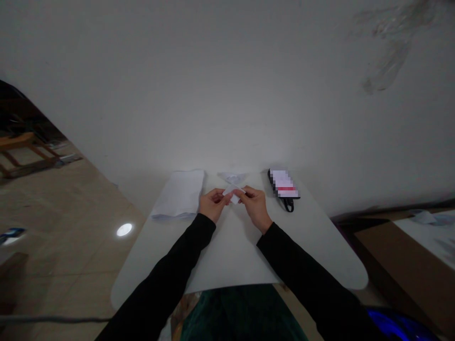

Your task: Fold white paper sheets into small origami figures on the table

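A small folded piece of white paper (pixel 235 198) is held up between my two hands over the middle of the white table. My left hand (pixel 213 203) pinches its left side between thumb and fingers. On the other side, my right hand (pixel 255 204) grips it in the same way, the thumbs close together. Just beyond the hands lies another folded white paper (pixel 232 177), partly hidden behind the held piece. A stack of white paper sheets (pixel 181 192) rests to the left of my left hand.
A phone (pixel 284 183) with a black wrist strap lies at the table's back right. The white table (pixel 227 260) stands against a pale wall. A cardboard box (pixel 405 265) is on the right, and a wooden stool (pixel 26 142) is at the far left on the tiled floor.
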The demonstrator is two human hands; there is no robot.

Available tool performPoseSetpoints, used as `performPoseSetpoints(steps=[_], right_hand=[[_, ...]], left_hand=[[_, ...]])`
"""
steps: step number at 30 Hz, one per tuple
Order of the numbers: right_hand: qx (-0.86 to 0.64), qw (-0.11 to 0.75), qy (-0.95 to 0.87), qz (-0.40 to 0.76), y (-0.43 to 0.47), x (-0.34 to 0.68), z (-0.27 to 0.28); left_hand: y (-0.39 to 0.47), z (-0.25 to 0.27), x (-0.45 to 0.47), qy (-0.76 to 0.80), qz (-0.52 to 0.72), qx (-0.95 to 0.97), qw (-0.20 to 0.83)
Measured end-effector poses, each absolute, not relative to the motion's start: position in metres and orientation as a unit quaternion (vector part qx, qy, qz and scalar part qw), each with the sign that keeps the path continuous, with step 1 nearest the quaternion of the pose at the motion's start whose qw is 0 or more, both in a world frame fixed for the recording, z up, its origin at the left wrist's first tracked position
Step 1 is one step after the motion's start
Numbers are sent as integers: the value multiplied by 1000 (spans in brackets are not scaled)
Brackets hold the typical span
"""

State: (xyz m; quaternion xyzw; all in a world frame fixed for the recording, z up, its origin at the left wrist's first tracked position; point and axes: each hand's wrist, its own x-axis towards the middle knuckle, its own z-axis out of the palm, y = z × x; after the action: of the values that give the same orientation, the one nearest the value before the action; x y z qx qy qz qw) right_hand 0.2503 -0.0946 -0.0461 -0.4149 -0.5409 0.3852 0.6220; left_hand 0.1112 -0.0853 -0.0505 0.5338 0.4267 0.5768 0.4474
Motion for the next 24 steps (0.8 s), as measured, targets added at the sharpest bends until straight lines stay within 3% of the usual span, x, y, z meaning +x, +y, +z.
performPoseSetpoints(steps=[7, 14, 24], right_hand=[[-416, 554, -540, 478, -94, 247, -50], [-430, 603, -492, 457, -98, 245, -50], [-424, 589, -505, 467, -96, 248, -45]], left_hand=[[-81, -51, 106, 426, 596, 532, 423], [-84, -56, 112, 412, 578, 537, 456], [-87, -51, 113, 411, 543, 533, 502]])
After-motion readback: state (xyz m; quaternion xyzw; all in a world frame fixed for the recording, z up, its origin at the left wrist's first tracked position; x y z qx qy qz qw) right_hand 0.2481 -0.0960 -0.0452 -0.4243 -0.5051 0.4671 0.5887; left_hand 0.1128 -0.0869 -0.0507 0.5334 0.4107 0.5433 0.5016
